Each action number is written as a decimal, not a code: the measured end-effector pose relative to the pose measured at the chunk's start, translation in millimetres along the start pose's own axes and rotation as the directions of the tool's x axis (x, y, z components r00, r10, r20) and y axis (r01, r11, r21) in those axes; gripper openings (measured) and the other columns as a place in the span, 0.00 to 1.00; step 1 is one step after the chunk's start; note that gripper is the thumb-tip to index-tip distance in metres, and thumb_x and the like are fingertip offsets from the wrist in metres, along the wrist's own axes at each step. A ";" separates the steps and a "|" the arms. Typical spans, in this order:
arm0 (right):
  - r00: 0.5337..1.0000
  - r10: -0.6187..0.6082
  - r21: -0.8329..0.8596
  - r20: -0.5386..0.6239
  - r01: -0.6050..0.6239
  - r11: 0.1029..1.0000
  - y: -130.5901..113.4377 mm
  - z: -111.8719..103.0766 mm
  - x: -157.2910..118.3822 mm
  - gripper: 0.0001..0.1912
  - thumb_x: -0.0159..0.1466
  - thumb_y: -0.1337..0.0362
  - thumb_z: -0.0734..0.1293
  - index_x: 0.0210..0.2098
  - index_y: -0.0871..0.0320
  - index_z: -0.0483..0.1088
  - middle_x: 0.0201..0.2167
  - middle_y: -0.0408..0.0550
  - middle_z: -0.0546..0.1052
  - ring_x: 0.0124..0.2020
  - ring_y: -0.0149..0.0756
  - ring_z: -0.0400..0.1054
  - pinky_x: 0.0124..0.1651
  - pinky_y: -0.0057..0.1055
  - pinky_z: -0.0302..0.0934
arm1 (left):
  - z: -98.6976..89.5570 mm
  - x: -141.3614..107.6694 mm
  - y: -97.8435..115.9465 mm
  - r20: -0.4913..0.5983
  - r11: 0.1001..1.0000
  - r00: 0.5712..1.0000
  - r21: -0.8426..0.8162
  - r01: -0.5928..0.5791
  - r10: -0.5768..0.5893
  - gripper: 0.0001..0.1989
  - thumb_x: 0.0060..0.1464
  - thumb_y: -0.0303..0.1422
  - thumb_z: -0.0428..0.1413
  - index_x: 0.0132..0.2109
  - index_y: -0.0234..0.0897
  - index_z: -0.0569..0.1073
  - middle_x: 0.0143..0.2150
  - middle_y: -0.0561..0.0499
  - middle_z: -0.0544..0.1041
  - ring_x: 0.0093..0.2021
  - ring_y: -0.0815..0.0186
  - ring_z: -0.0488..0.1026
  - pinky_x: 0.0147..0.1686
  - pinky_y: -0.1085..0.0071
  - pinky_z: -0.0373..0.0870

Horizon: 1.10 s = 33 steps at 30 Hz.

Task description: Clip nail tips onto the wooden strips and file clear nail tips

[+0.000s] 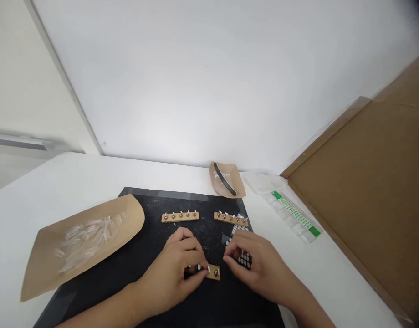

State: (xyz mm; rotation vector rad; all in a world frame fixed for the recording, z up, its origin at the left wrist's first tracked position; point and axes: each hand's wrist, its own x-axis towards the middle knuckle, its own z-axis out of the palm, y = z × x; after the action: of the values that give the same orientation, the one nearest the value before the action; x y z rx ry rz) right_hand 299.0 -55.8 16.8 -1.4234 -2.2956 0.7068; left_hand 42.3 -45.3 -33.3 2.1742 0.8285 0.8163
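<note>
My left hand (182, 264) is closed in a pinch over a wooden strip (214, 272), its thumb and index finger meeting at a small white piece (208, 269). Most of that strip is hidden under the fingers; a metal peg shows at its right end. To the right, my right hand (252, 262) has thumb and index finger pressed together; anything between them is too small to make out. Beneath this hand lies a sheet of pale oval tabs (244, 259), partly covered. Two similar strips, a left one (180, 217) and a right one (231, 219), carry white-topped metal pegs.
A large brown paper tray (127, 212) on the left holds clear plastic nail tips (89, 237). Farther back, a small paper tray (238, 182) contains a curved dark nail file (225, 179). A clear box (294, 216) with a green label and a cardboard wall (360, 182) stand right. A black mat (148, 200) covers the table.
</note>
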 end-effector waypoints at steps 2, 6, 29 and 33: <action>0.999 0.029 -0.028 0.026 -0.028 0.999 9.6 -10.8 -4.1 0.03 0.69 0.65 0.69 0.38 0.53 0.75 0.34 0.42 0.77 0.37 0.36 0.73 0.39 0.32 0.63 | 0.0 -0.3 -1.0 0.002 1.000 1.000 0.003 0.003 -0.003 0.07 0.61 0.23 0.62 0.40 0.42 0.81 0.38 0.51 0.81 0.45 0.58 0.68 0.50 0.60 0.68; 0.995 0.046 -0.038 0.086 -0.043 0.998 23.1 -22.2 -11.3 0.02 0.68 0.66 0.70 0.40 0.52 0.75 0.38 0.42 0.78 0.40 0.37 0.74 0.43 0.32 0.66 | 0.7 -1.1 -4.0 0.010 1.000 1.000 -0.003 0.001 -0.001 0.07 0.61 0.24 0.63 0.39 0.42 0.81 0.38 0.51 0.81 0.46 0.58 0.68 0.50 0.61 0.68; 0.998 0.057 -0.147 -0.002 -0.056 0.988 31.9 -12.9 -15.6 0.12 0.59 0.71 0.73 0.41 0.51 0.77 0.46 0.43 0.80 0.47 0.41 0.76 0.50 0.33 0.68 | -1.9 -2.0 -9.5 0.036 1.000 0.999 -0.020 0.006 -0.006 0.09 0.56 0.26 0.69 0.41 0.43 0.80 0.41 0.52 0.81 0.49 0.57 0.68 0.50 0.61 0.70; 0.995 0.096 -0.266 0.005 -0.091 0.960 23.8 -10.2 -15.7 0.09 0.60 0.71 0.72 0.38 0.52 0.78 0.43 0.43 0.80 0.43 0.40 0.77 0.47 0.33 0.68 | -0.9 -3.2 -11.1 0.039 1.000 0.999 -0.005 0.018 -0.018 0.09 0.56 0.27 0.70 0.41 0.43 0.80 0.41 0.51 0.81 0.49 0.56 0.68 0.50 0.61 0.70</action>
State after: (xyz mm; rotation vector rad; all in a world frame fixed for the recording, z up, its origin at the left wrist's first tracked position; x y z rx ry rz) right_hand 328.6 -58.7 10.8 -1.6586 -2.4226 0.4499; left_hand 36.1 -40.9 -42.1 2.1681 0.8247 0.7642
